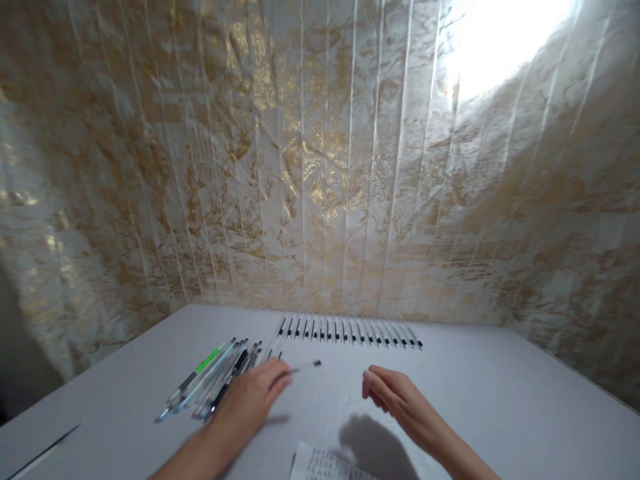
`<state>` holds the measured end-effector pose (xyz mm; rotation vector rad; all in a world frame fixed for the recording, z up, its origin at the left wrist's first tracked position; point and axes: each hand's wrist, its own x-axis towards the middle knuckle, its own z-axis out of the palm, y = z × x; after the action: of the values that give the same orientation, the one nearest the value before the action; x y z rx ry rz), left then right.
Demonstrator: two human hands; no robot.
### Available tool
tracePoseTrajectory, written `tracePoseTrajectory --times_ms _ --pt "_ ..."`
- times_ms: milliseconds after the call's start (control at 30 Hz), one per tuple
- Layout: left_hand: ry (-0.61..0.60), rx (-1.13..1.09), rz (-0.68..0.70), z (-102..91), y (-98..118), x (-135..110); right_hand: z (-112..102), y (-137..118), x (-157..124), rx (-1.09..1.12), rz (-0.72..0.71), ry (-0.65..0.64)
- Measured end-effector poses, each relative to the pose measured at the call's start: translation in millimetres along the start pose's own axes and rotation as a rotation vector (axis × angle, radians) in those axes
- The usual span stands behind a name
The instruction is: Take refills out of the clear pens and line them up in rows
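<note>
My left hand [263,388] is closed around a thin pen, pinched between thumb and fingers above the table. The pen's dark end [317,363] points to the right, slightly blurred. Just left of that hand, partly behind it, lies a loose pile of pens [220,377], some clear, some dark, one with a bright green band [207,360]. My right hand [393,389] hovers over the table with its fingers curled in and nothing showing in them. Beyond both hands, a row of clear pens with dark ends [345,331] lies side by side.
A sheet of paper with writing [325,465] lies at the near edge, partly cut off. Another thin pen [47,450] rests at the lower left of the white table [500,393]. A shiny gold-patterned curtain [320,167] hangs behind the table.
</note>
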<state>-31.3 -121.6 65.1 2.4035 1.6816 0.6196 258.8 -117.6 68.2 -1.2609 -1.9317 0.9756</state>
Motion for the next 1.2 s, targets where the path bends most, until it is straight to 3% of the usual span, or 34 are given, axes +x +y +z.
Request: tracePoseTrajectory --times_ms 67,133,300,433,633,767,867,1067,1200 --pt "-0.031 -0.064 0.088 24.7 32 -4 14 1 -1 -0.028 -0.021 -0.014" --pt "-0.016 -0.115 0.074 43.6 52 -7 23 5 -3 -0.043 -0.031 0.004" --pt "-0.015 -0.187 0.058 61.5 55 -15 26 17 -5 0.03 -0.021 0.027" --pt "0.006 -0.183 0.097 59.7 52 -22 30 19 -5 0.054 -0.033 0.003" --pt "-0.082 -0.217 0.079 57.4 60 -24 29 17 -4 -0.029 -0.085 0.039" --pt "-0.083 -0.247 0.0 56.3 60 -22 27 22 -2 -0.081 0.002 0.033" --pt "-0.087 -0.206 0.007 54.8 59 -22 29 27 -1 -0.061 0.037 0.032" --pt "-0.165 -0.199 -0.036 57.9 63 -22 28 27 -2 0.025 -0.027 0.064" --pt "-0.152 -0.209 -0.041 34.5 51 -9 28 29 -1 0.091 -0.018 0.073"
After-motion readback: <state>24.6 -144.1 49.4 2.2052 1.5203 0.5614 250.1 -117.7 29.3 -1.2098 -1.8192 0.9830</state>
